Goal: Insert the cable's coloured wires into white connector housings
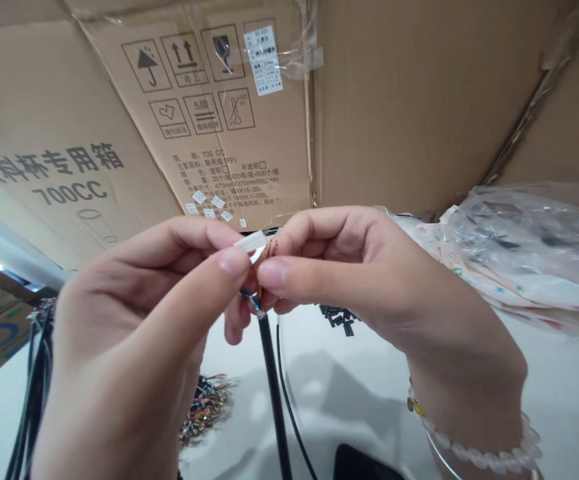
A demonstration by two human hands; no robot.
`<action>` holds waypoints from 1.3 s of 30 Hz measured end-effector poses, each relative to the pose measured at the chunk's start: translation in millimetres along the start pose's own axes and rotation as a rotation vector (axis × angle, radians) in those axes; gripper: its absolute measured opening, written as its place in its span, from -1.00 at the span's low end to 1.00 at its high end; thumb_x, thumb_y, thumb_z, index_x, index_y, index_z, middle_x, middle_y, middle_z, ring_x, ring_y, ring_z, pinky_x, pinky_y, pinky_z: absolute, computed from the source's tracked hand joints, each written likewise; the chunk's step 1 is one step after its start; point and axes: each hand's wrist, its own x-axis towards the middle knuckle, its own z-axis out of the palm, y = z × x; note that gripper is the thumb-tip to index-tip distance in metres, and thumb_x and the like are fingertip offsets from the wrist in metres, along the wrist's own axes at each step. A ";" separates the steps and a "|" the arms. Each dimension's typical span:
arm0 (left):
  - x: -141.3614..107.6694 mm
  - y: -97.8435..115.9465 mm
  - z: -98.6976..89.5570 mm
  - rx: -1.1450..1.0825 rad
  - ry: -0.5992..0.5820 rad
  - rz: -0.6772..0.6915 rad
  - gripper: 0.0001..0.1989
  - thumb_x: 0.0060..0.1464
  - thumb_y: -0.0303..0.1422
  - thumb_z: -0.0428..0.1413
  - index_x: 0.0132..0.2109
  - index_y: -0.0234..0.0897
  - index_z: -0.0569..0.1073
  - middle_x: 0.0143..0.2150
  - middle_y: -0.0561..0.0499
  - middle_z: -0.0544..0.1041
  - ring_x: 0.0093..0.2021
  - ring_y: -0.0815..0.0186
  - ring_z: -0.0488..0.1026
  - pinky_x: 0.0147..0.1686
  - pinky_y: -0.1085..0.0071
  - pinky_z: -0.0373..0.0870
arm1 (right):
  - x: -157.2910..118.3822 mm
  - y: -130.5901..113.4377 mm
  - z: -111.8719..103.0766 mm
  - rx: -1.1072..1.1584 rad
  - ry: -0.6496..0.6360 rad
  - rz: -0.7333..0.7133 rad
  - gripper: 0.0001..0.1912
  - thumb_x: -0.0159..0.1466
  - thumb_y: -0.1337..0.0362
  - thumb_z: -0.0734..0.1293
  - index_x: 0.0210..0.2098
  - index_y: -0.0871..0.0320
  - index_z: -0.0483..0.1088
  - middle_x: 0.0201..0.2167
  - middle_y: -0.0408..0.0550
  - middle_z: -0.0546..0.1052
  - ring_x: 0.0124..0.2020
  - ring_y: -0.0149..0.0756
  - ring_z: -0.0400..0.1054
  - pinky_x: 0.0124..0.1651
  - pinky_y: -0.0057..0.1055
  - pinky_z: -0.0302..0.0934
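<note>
Cardboard boxes (394, 100) fill the upper part of the frame, and below them spreads the white counter (559, 380). Clear plastic bags (529, 227) lie at the right edge. My left hand (134, 320) comes in from the lower left and my right hand (339, 273) from the right, their fingertips nearly meeting in the middle. A bundle of black cables (39, 360) hangs at the lower left; one black cable (273, 393) runs from the bottom edge up to my fingers.

My left thumb and forefinger are pinched together on a small white piece (251, 241), just above the middle of the frame. Its long axis lies nearly level, the right end tipped slightly up and pointing towards my right fingertips; my left hand is the nearer one. My right thumb and forefinger are closed on thin coloured wires (259, 293) that rise from the cable's top, their tips just right of the white piece. Whether they touch it, I cannot tell.
</note>
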 end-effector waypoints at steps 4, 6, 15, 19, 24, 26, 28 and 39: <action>3.0 -5.6 -1.3 0.012 -0.096 0.027 -0.89 0.07 -0.30 0.23 -0.41 -0.01 0.60 -0.57 0.09 0.48 -0.60 0.32 0.40 -0.70 0.44 0.41 | 0.8 -2.8 0.1 -0.052 0.059 0.015 -0.64 0.19 0.00 0.46 -0.51 0.13 0.41 -0.48 -0.12 0.53 -0.34 -0.32 0.48 -0.21 -0.43 0.38; 3.5 -7.2 0.2 0.022 -0.099 0.043 -0.91 0.05 -0.22 0.23 -0.40 0.02 0.60 -0.56 0.06 0.47 -0.61 0.31 0.36 -0.74 0.42 0.34 | 1.5 -3.4 -0.7 -0.035 0.054 0.026 -0.65 0.15 0.00 0.48 -0.53 0.10 0.41 -0.48 -0.14 0.53 -0.34 -0.31 0.49 -0.22 -0.43 0.39; -1.3 1.5 1.3 0.000 0.041 -0.122 -0.91 -0.03 -0.30 0.33 -0.44 -0.07 0.58 -0.62 0.16 0.43 -0.62 0.47 0.30 -0.65 0.63 0.29 | 6.7 4.3 -6.5 0.083 -0.037 0.011 -0.79 0.11 0.29 0.55 -0.42 0.20 0.45 -0.43 -0.07 0.56 -0.30 -0.28 0.51 -0.15 -0.37 0.38; -0.1 2.2 -1.2 -0.116 -0.057 -0.153 -0.91 0.00 -0.39 0.31 -0.42 -0.13 0.58 -0.58 0.20 0.48 -0.60 0.56 0.33 -0.59 0.73 0.29 | 10.1 8.3 -3.8 0.127 -0.032 -0.006 -0.79 0.09 0.33 0.57 -0.43 0.24 0.47 -0.46 -0.08 0.56 -0.35 -0.36 0.50 -0.21 -0.48 0.38; 2.1 2.7 -3.1 -0.171 -0.109 -0.161 -0.90 0.05 -0.42 0.27 -0.42 -0.19 0.56 -0.59 0.18 0.46 -0.59 0.55 0.35 -0.61 0.76 0.28 | 9.7 11.2 -1.3 0.191 -0.017 -0.027 -0.85 0.11 0.38 0.55 -0.43 0.23 0.51 -0.50 -0.21 0.54 -0.43 -0.60 0.44 -0.29 -0.73 0.35; 1.5 2.2 -4.9 -0.173 -0.103 -0.161 -0.90 0.05 -0.40 0.26 -0.42 -0.20 0.56 -0.57 0.16 0.46 -0.59 0.54 0.35 -0.62 0.75 0.29 | 9.1 12.5 1.2 0.177 0.006 -0.035 -0.85 0.14 0.33 0.54 -0.44 0.22 0.51 -0.50 -0.22 0.54 -0.43 -0.61 0.44 -0.30 -0.73 0.36; 0.6 1.2 -6.7 -0.183 -0.085 -0.155 -0.91 0.04 -0.39 0.27 -0.42 -0.21 0.56 -0.55 0.15 0.46 -0.59 0.54 0.35 -0.62 0.73 0.29 | 8.8 13.8 4.7 0.166 0.036 -0.050 -0.85 0.15 0.32 0.53 -0.45 0.23 0.50 -0.51 -0.21 0.53 -0.43 -0.60 0.44 -0.29 -0.72 0.37; -2.0 2.4 -5.5 -0.201 -0.039 -0.128 -0.91 0.06 -0.37 0.26 -0.41 -0.20 0.54 -0.56 0.16 0.45 -0.58 0.54 0.33 -0.58 0.73 0.31 | 7.1 21.2 17.4 0.124 0.134 -0.132 -0.79 0.16 0.27 0.51 -0.47 0.22 0.45 -0.51 -0.18 0.52 -0.43 -0.57 0.42 -0.31 -0.69 0.31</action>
